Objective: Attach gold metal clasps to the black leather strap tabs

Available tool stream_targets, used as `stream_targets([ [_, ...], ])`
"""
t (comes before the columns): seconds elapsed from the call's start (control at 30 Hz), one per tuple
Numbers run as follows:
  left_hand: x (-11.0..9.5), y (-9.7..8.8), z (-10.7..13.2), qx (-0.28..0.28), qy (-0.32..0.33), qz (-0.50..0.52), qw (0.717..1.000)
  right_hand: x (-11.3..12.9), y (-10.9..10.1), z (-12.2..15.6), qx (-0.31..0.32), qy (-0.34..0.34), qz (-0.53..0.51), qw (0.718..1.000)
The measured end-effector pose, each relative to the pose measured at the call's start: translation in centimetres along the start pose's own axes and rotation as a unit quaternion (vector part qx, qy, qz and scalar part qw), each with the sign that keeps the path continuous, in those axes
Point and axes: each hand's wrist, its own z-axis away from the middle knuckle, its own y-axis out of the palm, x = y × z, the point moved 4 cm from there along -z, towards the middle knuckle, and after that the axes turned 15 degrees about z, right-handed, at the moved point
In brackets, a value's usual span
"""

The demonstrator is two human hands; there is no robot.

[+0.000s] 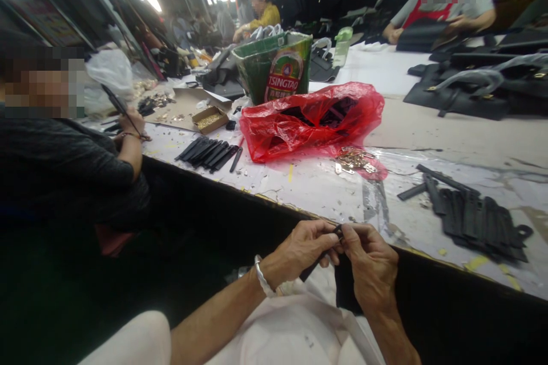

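Observation:
Close to the table's front edge, my left hand [302, 248] and my right hand [371, 259] meet over one black strap [312, 268]. Thumbs and fingers of both hands pinch its upper end, while the lower end hangs out below my left hand. Whether a metal piece sits in the pinched end cannot be made out. Beyond my hands lies a small heap of gold-coloured metal fittings [355, 161] on clear plastic. A pile of similar black straps [475, 217] lies to the right, and a neat row of them [208, 153] lies to the left.
Behind the fittings stand a red plastic bag [312, 120] with dark pieces inside and a green Tsingtao carton [274, 63]. A small box of gold parts [209, 120] is further left. One co-worker [72, 171] sits at left, another [445, 5] across the table near black handbags [479, 82].

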Motion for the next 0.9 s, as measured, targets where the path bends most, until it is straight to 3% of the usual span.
stream_targets([
  [0.23,-0.1,-1.5,-0.4,-0.026,0.037,-0.089,0.995,-1.2,1.4,0.5,0.063,0.112,-0.149,0.98],
  [0.53,0.7,-2.6,-1.2,-0.061,0.03,-0.11,0.992,-2.1,2.1,0.6,0.107,0.198,-0.18,0.958],
  [0.7,0.8,-2.6,-1.5,-0.089,0.01,-0.128,0.988,-3.2,2.2,0.7,0.106,0.175,-0.155,0.967],
  [0.9,1.1,-2.5,-2.0,-0.073,-0.005,-0.097,0.993,-3.0,1.2,0.7,0.037,0.041,0.002,0.998],
])
